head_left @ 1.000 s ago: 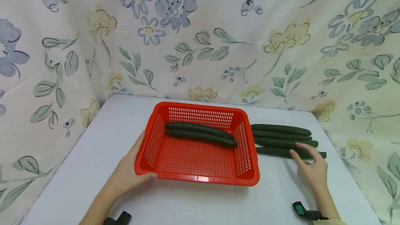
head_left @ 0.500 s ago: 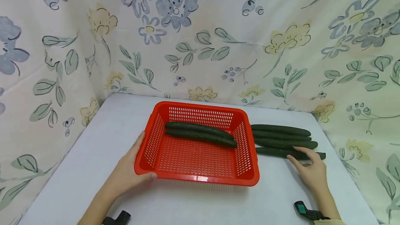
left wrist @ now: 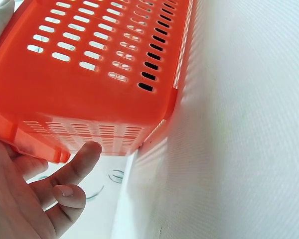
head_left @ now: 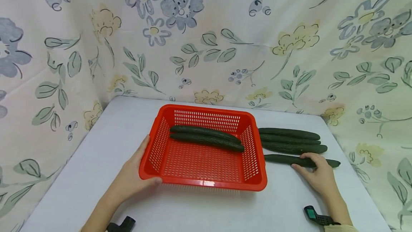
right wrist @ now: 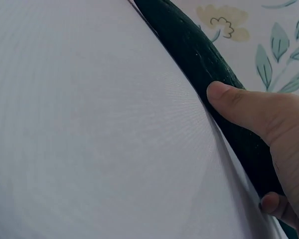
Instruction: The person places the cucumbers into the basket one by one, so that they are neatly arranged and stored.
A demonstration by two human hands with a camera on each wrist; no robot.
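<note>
A red plastic basket (head_left: 193, 180) with slotted walls stands mid-table, holding two dark green cucumbers (head_left: 207, 142) side by side near its back wall. My left hand (head_left: 130, 174) holds its front left corner, thumb along the front rim and fingers at the left side. The left wrist view shows the basket's outer wall (left wrist: 89, 99) and bent fingers beside it. Right of the basket, my right hand (head_left: 319, 173) grips a cucumber (head_left: 280, 159) near its right part. In the right wrist view the thumb (right wrist: 229, 99) presses on this cucumber's side, close over the white surface.
Three more cucumbers (head_left: 294, 148) lie together behind the gripped one, their left ends close to the basket's right wall. The white table (head_left: 225, 210) meets a floral curtain (head_left: 206, 46) at the back and sides. Black bands are on both wrists.
My right hand has closed round the front cucumber and drawn it slightly toward me and right, widening the gap from the other three. The left hand and basket stay put.
</note>
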